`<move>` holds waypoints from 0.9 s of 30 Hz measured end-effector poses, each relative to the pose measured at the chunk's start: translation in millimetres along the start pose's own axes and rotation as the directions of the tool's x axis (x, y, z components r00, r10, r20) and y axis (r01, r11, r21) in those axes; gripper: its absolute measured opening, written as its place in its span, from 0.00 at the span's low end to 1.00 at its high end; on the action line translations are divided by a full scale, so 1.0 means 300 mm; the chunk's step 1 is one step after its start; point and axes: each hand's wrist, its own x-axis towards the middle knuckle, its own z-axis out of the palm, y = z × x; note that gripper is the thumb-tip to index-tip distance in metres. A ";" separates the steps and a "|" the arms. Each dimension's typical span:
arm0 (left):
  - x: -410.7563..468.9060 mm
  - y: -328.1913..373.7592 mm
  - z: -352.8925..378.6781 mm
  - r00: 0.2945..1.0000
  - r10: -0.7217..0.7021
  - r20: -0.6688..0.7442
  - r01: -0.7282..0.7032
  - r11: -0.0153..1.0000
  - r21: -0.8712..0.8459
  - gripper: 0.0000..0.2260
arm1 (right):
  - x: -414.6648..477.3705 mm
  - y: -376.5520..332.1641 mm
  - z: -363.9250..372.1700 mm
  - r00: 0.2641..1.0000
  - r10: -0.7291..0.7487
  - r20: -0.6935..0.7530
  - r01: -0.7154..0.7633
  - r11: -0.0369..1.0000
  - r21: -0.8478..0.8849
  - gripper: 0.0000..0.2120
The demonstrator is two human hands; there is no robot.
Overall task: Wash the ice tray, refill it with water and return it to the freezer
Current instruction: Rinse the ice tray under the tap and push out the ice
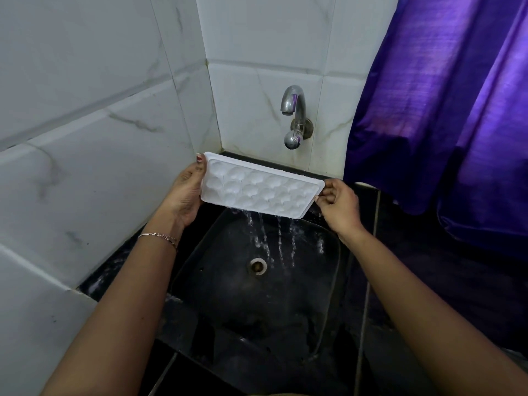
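Rinse step, I'd say: my left hand (187, 192) and right hand (338, 205) grip the ice tray (261, 188) by its ends, tilted over the sink (217, 281), water draining off. Tap (294, 110) isn't running. Next: level tray under spout, open tap, refill.

The white plastic ice tray with rounded cups (261, 190) is tilted, its near long edge lowest, water streaming off it.

No writing, label, brand or number can be read anywhere (the white ice tray (261, 192), steel tap (294, 110) and wall tiles (85, 110) show plain surfaces).
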 end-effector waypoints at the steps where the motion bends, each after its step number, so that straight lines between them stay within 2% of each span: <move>1: -0.001 0.002 0.001 1.000 0.000 -0.005 0.000 1.000 0.001 0.25 | -0.001 -0.003 -0.002 1.000 -0.006 -0.006 0.006 1.000 -0.002 0.13; 7: -0.016 0.018 0.002 1.000 0.015 -0.016 -0.015 1.000 0.014 0.32 | -0.015 -0.020 -0.013 1.000 -0.021 -0.018 0.021 1.000 -0.001 0.12; 11: -0.031 0.032 0.004 0.999 0.029 0.028 -0.029 0.999 -0.033 0.28 | -0.014 -0.029 -0.012 0.999 -0.043 -0.034 0.043 0.999 0.009 0.12; 17: -0.052 0.044 0.014 0.995 0.059 0.081 -0.052 0.995 -0.087 0.31 | -0.027 -0.048 -0.018 0.994 -0.093 -0.053 0.095 0.995 0.043 0.12; 23: -0.066 0.064 0.032 1.000 0.009 0.012 -0.009 0.999 -0.049 0.43 | -0.041 -0.074 -0.018 0.980 -0.170 -0.103 0.173 0.985 0.021 0.12; 27: -0.066 0.057 0.025 0.999 0.031 -0.042 -0.032 0.999 -0.020 0.30 | -0.059 -0.110 -0.022 0.961 -0.235 -0.148 0.233 0.972 -0.026 0.11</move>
